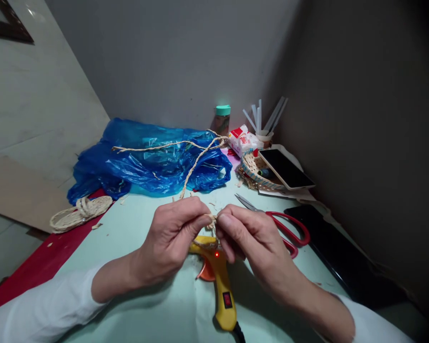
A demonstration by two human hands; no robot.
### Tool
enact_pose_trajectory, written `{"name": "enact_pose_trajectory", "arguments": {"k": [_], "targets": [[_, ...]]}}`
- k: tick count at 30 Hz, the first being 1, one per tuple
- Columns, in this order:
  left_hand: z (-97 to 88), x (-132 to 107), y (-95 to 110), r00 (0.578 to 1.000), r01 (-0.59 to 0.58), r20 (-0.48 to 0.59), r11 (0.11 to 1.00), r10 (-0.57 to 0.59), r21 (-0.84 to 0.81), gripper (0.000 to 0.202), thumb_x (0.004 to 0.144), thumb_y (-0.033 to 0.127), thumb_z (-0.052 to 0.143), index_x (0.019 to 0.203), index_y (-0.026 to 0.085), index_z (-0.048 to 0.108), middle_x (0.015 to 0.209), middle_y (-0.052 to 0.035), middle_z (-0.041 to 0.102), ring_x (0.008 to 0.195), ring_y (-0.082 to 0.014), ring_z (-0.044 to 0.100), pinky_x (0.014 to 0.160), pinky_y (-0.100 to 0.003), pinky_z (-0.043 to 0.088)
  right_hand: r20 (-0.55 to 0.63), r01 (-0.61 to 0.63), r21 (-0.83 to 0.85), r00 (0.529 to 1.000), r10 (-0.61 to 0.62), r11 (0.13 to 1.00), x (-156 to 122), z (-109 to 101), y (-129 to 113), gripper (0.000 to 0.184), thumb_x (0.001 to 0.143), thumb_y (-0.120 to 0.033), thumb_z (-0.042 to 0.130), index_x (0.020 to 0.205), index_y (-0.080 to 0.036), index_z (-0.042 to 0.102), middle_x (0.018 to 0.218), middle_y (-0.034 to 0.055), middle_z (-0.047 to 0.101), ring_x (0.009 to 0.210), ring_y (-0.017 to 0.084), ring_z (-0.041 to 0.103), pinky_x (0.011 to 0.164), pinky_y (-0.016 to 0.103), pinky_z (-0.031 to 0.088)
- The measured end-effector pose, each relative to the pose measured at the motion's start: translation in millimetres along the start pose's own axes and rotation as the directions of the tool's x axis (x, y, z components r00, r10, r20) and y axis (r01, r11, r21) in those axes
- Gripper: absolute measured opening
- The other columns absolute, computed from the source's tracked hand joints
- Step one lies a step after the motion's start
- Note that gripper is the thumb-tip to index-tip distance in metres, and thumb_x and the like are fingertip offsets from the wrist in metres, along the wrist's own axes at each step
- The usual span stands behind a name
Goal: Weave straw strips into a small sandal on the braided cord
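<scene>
My left hand and my right hand meet in the middle, thumbs and forefingers pinched close together. Between them is a short bit of pale braided straw cord, whose long end runs up and away over the blue bag. Some of the cord is hidden behind my fingers. Just beneath my hands a yellow glue gun lies on the table, its red light lit and its orange trigger showing. To the right, beside my right hand, are scissors with red handles.
A crumpled blue plastic bag covers the back left. A small woven straw sandal lies at left. At back right are a wicker basket, a tablet, a jar and glue sticks. A black phone-like slab lies right.
</scene>
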State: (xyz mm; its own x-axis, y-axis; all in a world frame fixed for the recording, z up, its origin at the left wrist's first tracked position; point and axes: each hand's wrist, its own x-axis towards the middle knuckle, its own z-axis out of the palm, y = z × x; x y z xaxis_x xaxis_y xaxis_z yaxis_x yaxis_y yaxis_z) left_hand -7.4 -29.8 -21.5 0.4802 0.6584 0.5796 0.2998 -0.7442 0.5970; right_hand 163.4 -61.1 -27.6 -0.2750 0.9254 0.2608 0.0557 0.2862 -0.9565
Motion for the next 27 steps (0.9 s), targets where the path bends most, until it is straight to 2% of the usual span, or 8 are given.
{"name": "enact_pose_trajectory", "arguments": {"k": [3,5,9,13,17,21,24,27], "targets": [[-0.3,-4,-5,0.984,-0.172,-0.025,0.978,0.176,0.12,0.019,0.088,0.014,0.05,0.071,0.02,0.054,0.059,0.0,0.048,0.055,-0.013,0.043,0.055,-0.029,0.034,0.005,-0.128,0.295,0.991,0.132,0.947,-3,9,0,0.041,0.098,-0.036,0.046,0.06,-0.019,0.045,0.047,-0.0066,0.041,0.046,0.008,0.04,0.049,0.022,0.032],[0.4,-4,-8,0.985,-0.165,-0.024,0.975,0.171,0.151,0.02,0.088,0.02,0.051,0.069,0.02,0.054,0.058,-0.0008,0.047,0.055,-0.0143,0.042,0.056,-0.03,0.034,0.004,-0.136,0.323,0.99,0.142,0.936,-2,10,3,0.044,0.098,-0.036,0.046,0.058,-0.019,0.043,0.049,-0.0058,0.041,0.049,0.008,0.041,0.051,0.022,0.033],[3.2,3,-8,0.972,0.229,0.095,0.959,-0.215,-0.165,0.024,0.095,0.029,0.046,0.075,0.019,0.054,0.058,0.0019,0.047,0.052,-0.0114,0.042,0.052,-0.026,0.034,-0.081,0.022,-0.041,0.996,-0.025,0.999,4,0,10,0.038,0.099,-0.03,0.044,0.063,-0.018,0.048,0.059,-0.0042,0.048,0.056,0.008,0.044,0.057,0.022,0.035],[3.5,10,-4,0.847,0.531,0.355,0.667,-0.396,-0.523,0.029,0.096,0.044,0.042,0.084,0.019,0.052,0.056,0.0054,0.042,0.047,-0.0094,0.04,0.045,-0.023,0.03,-0.078,0.243,-0.409,0.951,-0.299,0.88,6,-7,14,0.024,0.098,-0.017,0.043,0.074,-0.018,0.049,0.065,-0.0034,0.049,0.056,0.008,0.044,0.057,0.022,0.034],[0.8,13,-3,0.87,0.49,0.27,0.779,-0.412,-0.392,0.037,0.094,0.04,0.049,0.066,0.017,0.05,0.054,0.0047,0.042,0.049,-0.0078,0.038,0.048,-0.023,0.031,0.023,0.402,-0.604,0.872,-0.489,0.688,6,-7,17,0.019,0.095,-0.01,0.043,0.078,-0.017,0.05,0.067,-0.0006,0.048,0.058,0.011,0.043,0.057,0.024,0.032],[0.5,11,-2,0.9,0.433,0.202,0.842,-0.386,-0.321,0.031,0.095,0.033,0.049,0.068,0.017,0.052,0.054,0.0059,0.04,0.049,-0.0073,0.035,0.047,-0.022,0.028,0.083,0.419,-0.691,0.855,-0.511,0.589,4,-8,19,0.017,0.096,-0.012,0.044,0.081,-0.017,0.05,0.069,0.0024,0.051,0.061,0.013,0.044,0.058,0.027,0.033],[1.3,8,0,0.941,0.336,0.119,0.918,-0.317,-0.211,0.033,0.095,0.029,0.048,0.064,0.017,0.051,0.055,0.0057,0.04,0.049,-0.0072,0.036,0.049,-0.022,0.029,0.109,0.428,-0.696,0.856,-0.505,0.576,1,-8,17,0.019,0.096,-0.012,0.043,0.08,-0.018,0.049,0.069,0.0031,0.052,0.061,0.014,0.045,0.059,0.028,0.033],[1.2,4,3,0.981,0.192,0.042,0.978,-0.19,-0.078,0.028,0.094,0.02,0.049,0.066,0.017,0.054,0.056,0.0052,0.044,0.051,-0.0075,0.039,0.051,-0.022,0.032,0.047,0.387,-0.61,0.889,-0.455,0.692,-3,-4,10,0.023,0.097,-0.013,0.042,0.075,-0.02,0.046,0.065,-0.0001,0.047,0.058,0.012,0.043,0.057,0.026,0.033]]}}
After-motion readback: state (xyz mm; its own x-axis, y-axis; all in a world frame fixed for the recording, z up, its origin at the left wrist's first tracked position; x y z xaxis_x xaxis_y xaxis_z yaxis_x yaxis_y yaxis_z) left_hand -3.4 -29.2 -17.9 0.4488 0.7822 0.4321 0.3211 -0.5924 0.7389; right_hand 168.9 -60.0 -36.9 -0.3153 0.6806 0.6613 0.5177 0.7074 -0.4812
